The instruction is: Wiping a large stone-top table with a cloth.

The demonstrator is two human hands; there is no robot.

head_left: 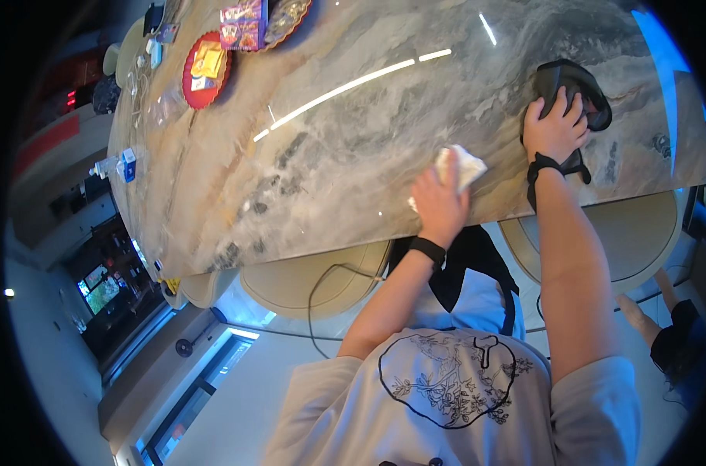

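My left hand [442, 204] presses a crumpled white tissue or cloth [470, 169] against the glossy marble-patterned tabletop [353, 157], near its front edge. The tissue sticks out beyond my fingers, and the hand is slightly blurred. Farther right, my right hand [553, 131] grips a soft black item [562, 76], with the fingers spread over its top. It looks like a pouch or bag with an opening on the right side, and a dark strap end lies by my wrist. My palm hides part of it.
Tan chairs [318, 279] stand along the near table edge. A red scalloped plate [187, 73] with yellow packets, purple boxes [242, 26] and a second plate [286, 23] sit at the far left. A cable [312, 303] hangs by one chair. Another person's legs [641, 314] show at right.
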